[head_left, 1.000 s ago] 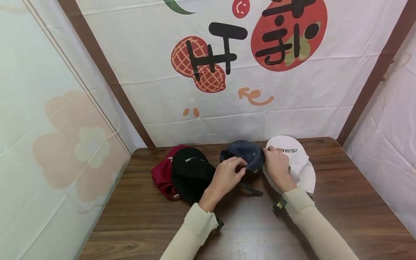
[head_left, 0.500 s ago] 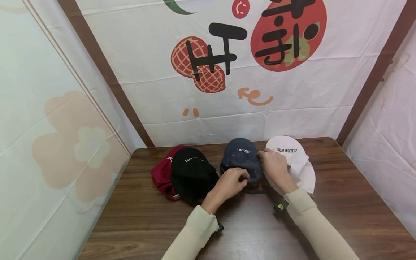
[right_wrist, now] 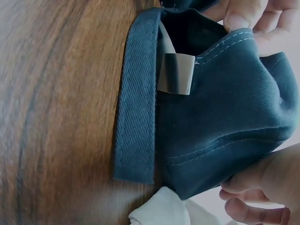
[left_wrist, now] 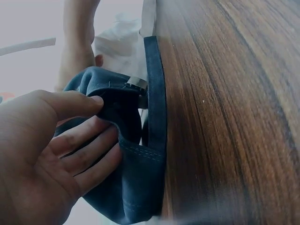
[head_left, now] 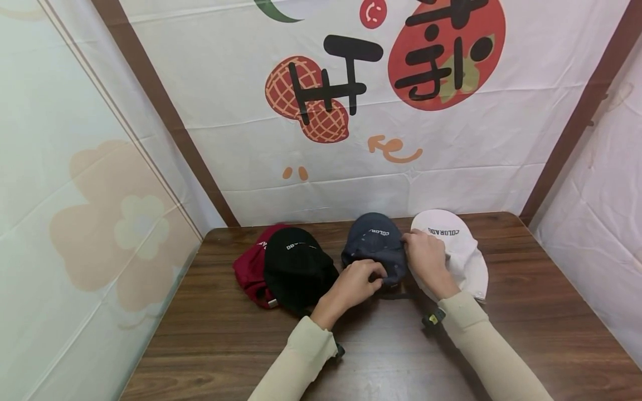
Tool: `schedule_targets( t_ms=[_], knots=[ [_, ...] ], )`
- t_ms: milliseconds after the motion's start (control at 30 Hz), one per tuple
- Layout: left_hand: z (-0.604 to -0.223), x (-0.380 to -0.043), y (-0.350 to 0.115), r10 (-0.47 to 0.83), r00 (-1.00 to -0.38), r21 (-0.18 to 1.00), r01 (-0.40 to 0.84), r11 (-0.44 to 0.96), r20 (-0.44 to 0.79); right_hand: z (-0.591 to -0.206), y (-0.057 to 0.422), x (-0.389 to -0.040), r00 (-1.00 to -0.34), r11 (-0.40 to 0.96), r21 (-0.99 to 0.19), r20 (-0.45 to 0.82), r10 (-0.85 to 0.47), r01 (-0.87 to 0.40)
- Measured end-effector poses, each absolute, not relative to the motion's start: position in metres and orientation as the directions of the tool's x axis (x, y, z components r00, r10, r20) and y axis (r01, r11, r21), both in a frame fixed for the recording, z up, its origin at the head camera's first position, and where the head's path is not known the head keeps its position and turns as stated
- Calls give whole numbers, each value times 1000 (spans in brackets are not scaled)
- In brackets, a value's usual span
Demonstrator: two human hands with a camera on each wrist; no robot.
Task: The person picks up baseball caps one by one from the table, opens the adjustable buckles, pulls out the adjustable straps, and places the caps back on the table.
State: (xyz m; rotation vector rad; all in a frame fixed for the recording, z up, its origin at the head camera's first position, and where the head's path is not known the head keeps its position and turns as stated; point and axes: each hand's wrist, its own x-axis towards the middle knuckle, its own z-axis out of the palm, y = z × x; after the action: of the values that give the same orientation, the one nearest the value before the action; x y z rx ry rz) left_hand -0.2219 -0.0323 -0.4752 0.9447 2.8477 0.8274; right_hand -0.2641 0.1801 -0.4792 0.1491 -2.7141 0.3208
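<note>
A navy baseball cap (head_left: 375, 245) with white lettering lies at the back of the table, its opening toward me. My left hand (head_left: 355, 284) pinches its back edge; in the left wrist view the thumb (left_wrist: 77, 104) lies over the rim and the fingers go behind the fabric. My right hand (head_left: 425, 255) holds the cap's right side, thumb against the fabric and fingers curled in the right wrist view. The cap's strap (right_wrist: 136, 98) hangs loose along the table, beside a metal buckle (right_wrist: 176, 73). The right hand partly covers a white cap (head_left: 463, 245) marked COLORADO.
To the left, a black cap (head_left: 296, 267) overlaps a dark red cap (head_left: 247, 273) on the wooden table (head_left: 210, 345). Printed white cloth (head_left: 241, 139) hangs right behind the table's back edge, with more cloth at both sides.
The navy cap's raised back has come down toward me, so its lettering shows, and the left hand moved down with it. The right hand shifted slightly left. Little moved in the last half second.
</note>
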Motion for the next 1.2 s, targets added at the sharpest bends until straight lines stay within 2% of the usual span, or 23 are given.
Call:
schedule_targets(
  t_ms=[500,767,1200],
  knots=[
    [-466,-217,-42,578,-808,500,549,669,113,-480,185,-257,-918,969,-217,397,-23,-118],
    [-456,-216,-52,568,-809,502,558,661,151,-474,184,-249,-909,963,-238,417,-15,-125],
    [-442,-215,-63,559,-793,515,593,619,241,-457,168,-232,-810,934,-257,584,-53,-247]
  ],
)
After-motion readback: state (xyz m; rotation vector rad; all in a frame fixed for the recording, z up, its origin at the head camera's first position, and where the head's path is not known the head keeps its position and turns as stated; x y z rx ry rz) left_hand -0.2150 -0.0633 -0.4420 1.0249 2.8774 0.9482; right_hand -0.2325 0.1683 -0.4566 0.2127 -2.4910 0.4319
